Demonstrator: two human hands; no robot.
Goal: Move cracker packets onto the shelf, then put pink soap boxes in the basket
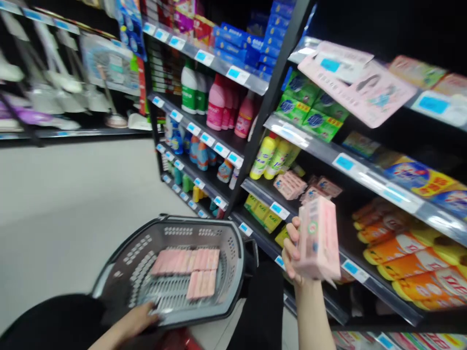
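My right hand (292, 250) is closed round a pink wrapped pack of soap bars (319, 238), held up in front of the shelf, with its fingers on the pack's left side. My left hand (140, 316), smeared by motion, is at the near rim of a grey shopping basket (236, 272) and appears to grip it. Inside the basket, several similar pink packs (182, 261) lie in rows on the slatted floor. More small pink packs (290, 184) sit on the shelf behind my right hand, some of them jumbled.
Yellow bottles (265, 155) and orange packs (419, 265) share the shelf on the right. A pink sign (365, 92) juts out above. Pink bottles (216, 103) stand further left. Dustpans (65, 97) hang past the pale floor (73, 189).
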